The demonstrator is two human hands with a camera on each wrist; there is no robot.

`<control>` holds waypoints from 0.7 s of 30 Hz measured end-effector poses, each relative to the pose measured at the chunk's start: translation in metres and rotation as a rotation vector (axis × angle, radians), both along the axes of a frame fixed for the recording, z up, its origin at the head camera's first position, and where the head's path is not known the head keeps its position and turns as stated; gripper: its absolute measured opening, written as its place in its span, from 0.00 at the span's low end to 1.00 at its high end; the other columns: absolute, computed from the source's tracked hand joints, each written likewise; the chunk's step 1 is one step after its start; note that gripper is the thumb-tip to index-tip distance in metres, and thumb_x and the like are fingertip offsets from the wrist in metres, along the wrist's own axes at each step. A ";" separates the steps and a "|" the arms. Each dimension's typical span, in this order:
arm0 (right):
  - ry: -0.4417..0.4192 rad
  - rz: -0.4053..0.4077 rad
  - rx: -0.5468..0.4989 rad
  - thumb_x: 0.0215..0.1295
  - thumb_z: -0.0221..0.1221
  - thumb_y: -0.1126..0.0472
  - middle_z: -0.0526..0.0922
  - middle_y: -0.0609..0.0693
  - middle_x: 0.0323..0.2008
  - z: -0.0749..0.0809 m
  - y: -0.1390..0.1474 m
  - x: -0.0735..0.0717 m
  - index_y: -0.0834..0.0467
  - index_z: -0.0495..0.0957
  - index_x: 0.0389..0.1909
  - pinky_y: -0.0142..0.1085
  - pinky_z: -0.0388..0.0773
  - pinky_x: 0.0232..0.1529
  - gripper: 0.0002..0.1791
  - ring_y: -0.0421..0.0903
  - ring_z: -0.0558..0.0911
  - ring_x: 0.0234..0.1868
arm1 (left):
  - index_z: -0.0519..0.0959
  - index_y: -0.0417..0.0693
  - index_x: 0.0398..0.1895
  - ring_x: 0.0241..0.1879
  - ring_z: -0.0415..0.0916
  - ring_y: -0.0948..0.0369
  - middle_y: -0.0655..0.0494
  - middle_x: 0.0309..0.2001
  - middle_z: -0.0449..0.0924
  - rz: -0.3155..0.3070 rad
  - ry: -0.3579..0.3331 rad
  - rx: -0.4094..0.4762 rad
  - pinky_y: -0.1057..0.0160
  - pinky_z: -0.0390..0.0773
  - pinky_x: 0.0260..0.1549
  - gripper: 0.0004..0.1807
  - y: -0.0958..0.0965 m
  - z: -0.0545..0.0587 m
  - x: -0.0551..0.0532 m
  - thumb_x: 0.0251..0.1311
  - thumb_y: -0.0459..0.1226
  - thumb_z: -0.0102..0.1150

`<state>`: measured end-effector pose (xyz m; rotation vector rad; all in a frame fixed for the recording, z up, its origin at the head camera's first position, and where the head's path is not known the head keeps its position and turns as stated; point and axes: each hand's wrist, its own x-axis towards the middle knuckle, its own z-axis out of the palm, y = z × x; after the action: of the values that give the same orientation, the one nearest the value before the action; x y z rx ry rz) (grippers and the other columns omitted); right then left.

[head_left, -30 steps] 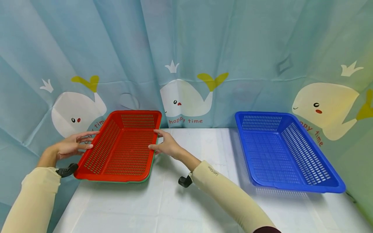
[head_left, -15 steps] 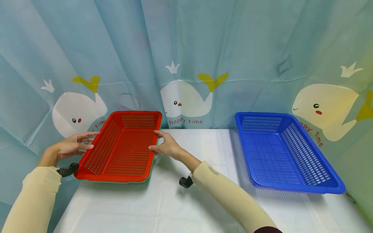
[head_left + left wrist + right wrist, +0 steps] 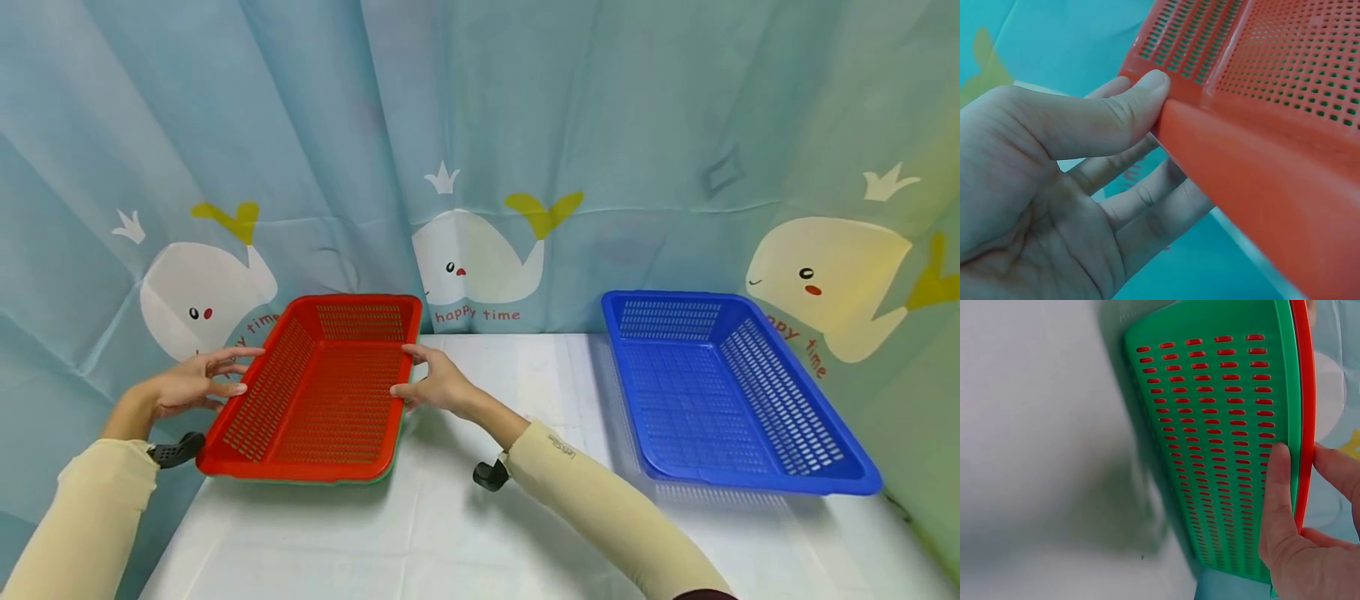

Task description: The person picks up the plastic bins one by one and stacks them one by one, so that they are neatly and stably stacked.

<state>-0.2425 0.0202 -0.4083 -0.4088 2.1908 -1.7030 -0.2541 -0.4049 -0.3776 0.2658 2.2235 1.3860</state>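
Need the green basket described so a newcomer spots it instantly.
Start at the white table and go to the red basket at its left, between left hand and right hand. The green basket is nested beneath it, only a thin edge showing from above. Its green colour sets it apart from the red one inside it and the blue basket at right.

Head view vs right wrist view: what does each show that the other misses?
Only the head view: the blue basket, the inside of the red basket, and the beige right sleeve.

Only the right wrist view: the green basket's slotted side wall in full, red showing through its slots, with a finger pressed on it.

Both: the right hand gripping the nested red and green baskets at the rim, the white tabletop, and part of the whale-print curtain.
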 end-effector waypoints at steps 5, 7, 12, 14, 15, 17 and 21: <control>0.012 0.016 0.024 0.63 0.72 0.63 0.67 0.58 0.67 0.002 0.011 0.005 0.56 0.61 0.79 0.43 0.78 0.60 0.45 0.51 0.89 0.30 | 0.55 0.47 0.81 0.55 0.77 0.48 0.27 0.74 0.52 -0.009 0.018 0.003 0.45 0.85 0.45 0.39 0.010 0.000 0.009 0.71 0.32 0.61; 0.015 0.024 0.021 0.63 0.72 0.64 0.67 0.59 0.66 0.002 0.016 0.007 0.56 0.61 0.79 0.40 0.82 0.54 0.45 0.52 0.89 0.30 | 0.55 0.46 0.80 0.54 0.78 0.48 0.27 0.73 0.53 -0.010 0.029 0.002 0.45 0.85 0.45 0.39 0.014 0.001 0.012 0.70 0.32 0.61; 0.014 0.049 0.008 0.63 0.71 0.65 0.66 0.61 0.65 0.004 0.029 0.010 0.58 0.61 0.78 0.38 0.85 0.44 0.45 0.53 0.89 0.30 | 0.55 0.46 0.80 0.53 0.80 0.50 0.29 0.73 0.55 -0.012 0.029 0.012 0.45 0.85 0.46 0.39 0.023 -0.002 0.017 0.71 0.33 0.61; 0.014 0.057 0.009 0.64 0.71 0.65 0.67 0.62 0.65 0.004 0.036 0.010 0.59 0.61 0.78 0.37 0.85 0.43 0.44 0.53 0.89 0.31 | 0.54 0.46 0.80 0.53 0.80 0.49 0.30 0.72 0.56 -0.016 0.027 0.025 0.44 0.85 0.46 0.39 0.028 -0.004 0.016 0.71 0.33 0.61; 0.017 0.061 0.009 0.64 0.71 0.65 0.67 0.62 0.64 0.004 0.039 0.010 0.59 0.61 0.78 0.38 0.86 0.43 0.44 0.54 0.89 0.31 | 0.55 0.46 0.80 0.53 0.80 0.49 0.30 0.72 0.57 -0.017 0.026 0.033 0.43 0.85 0.45 0.39 0.030 -0.006 0.016 0.71 0.33 0.61; 0.018 0.071 0.009 0.64 0.71 0.65 0.67 0.62 0.64 0.006 0.046 0.011 0.59 0.60 0.78 0.39 0.86 0.44 0.44 0.55 0.89 0.32 | 0.56 0.46 0.80 0.53 0.80 0.49 0.32 0.71 0.59 -0.013 0.030 0.044 0.43 0.85 0.45 0.39 0.035 -0.007 0.016 0.70 0.33 0.61; 0.024 0.087 0.019 0.64 0.70 0.65 0.68 0.63 0.63 0.007 0.060 0.011 0.61 0.59 0.78 0.41 0.86 0.47 0.44 0.60 0.89 0.34 | 0.56 0.45 0.80 0.52 0.79 0.48 0.31 0.71 0.60 -0.004 0.048 0.055 0.44 0.86 0.44 0.39 0.047 -0.010 0.016 0.69 0.34 0.63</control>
<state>-0.2318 0.0805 -0.4008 -0.5150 2.1708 -1.6385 -0.2378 -0.3577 -0.3879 0.3265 2.2244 1.4546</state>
